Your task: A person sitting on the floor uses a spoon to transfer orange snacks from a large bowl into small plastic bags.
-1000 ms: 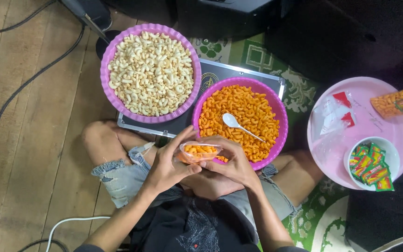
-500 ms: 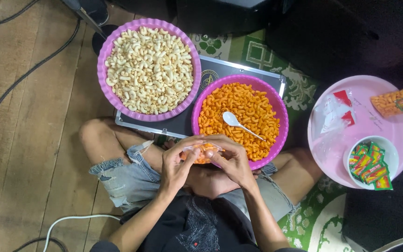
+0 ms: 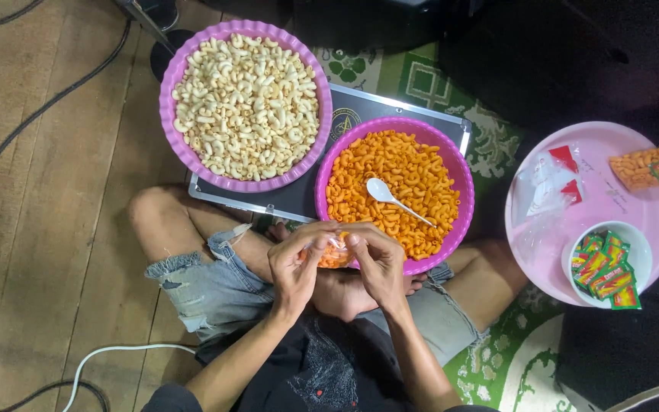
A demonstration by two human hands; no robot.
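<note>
Gripping a small clear bag (image 3: 335, 252) of orange snacks between them, left hand (image 3: 295, 263) and right hand (image 3: 375, 259) close just beside the pink bowl (image 3: 463, 206).

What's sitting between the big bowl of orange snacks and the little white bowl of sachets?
In the head view, clear plastic bags with red tops lie there on the pink tray.

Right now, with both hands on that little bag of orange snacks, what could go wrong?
1. The small clear bag is pinched between the left hand and right hand above the lap, not over a basin; if the grip slips, pieces would likely land on the shorts or mat.
2. The white spoon lies loose in the orange snack basin, right beside the hands; an elbow or wrist nudge might flick it out.
</note>
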